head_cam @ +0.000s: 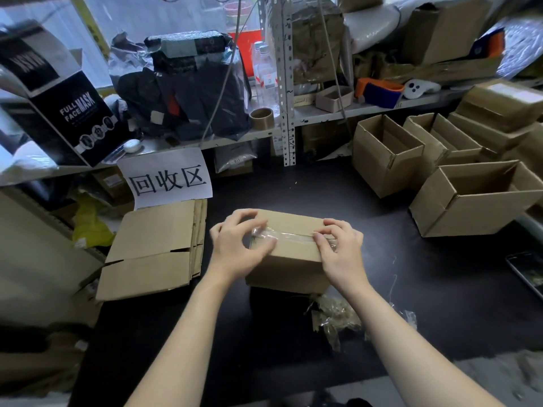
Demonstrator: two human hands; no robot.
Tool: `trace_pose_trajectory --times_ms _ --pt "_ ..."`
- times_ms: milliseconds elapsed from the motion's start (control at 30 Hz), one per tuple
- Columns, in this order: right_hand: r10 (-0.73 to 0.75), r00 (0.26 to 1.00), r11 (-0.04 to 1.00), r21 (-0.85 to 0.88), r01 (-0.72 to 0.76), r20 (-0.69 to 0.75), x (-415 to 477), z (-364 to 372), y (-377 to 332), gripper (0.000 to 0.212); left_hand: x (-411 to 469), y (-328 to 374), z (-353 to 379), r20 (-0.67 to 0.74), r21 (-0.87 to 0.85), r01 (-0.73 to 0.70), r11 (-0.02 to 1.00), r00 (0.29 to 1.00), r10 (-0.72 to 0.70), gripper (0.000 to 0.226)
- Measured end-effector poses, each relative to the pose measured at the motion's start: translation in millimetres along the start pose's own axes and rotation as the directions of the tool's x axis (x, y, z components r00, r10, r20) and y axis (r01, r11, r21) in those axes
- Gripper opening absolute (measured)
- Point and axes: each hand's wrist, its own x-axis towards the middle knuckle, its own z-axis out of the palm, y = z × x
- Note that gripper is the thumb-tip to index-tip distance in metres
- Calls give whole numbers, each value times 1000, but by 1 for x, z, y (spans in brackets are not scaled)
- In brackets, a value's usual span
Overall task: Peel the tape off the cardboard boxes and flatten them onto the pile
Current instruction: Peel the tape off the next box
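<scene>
A closed cardboard box (289, 259) stands on the black table (411, 274) in front of me. A strip of clear tape (289, 235) runs across its top seam. My left hand (238, 245) curls over the box's left end, fingertips at the tape's left end. My right hand (339, 246) curls over the right end, fingertips on the tape there. A pile of flattened boxes (155, 248) lies to the left, below a white paper sign (170, 179).
Several open cardboard boxes (388, 154) stand at the right and far right. Crumpled peeled tape (338, 317) lies near the table's front. A phone (529, 270) lies at the right edge. Cluttered shelves (323, 111) rise behind, with a black mask box (67, 107) at left.
</scene>
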Motion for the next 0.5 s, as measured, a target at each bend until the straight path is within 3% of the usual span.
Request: trace_pose_trajectory --times_ms 100,200,367,433,500 --pt "38 999 997 71 -39 18 -4 -2 -4 14 -5 -6 -1 124 -182 154 971 983 -133 32" --pt "64 997 989 128 -70 48 -9 3 -10 15 -5 -1 8 83 -334 141 932 989 -120 26" --pt "19 996 1000 -1 -19 90 -8 4 -11 8 -1 8 3 -31 -317 46 947 998 -59 36" --pt "-27 992 991 -130 43 122 -6 8 -13 15 3 10 -4 -14 -287 -1 958 1000 -3 49" --pt "-108 981 981 -144 131 159 -4 12 -16 20 5 14 -6 18 -262 -33 965 999 39 58"
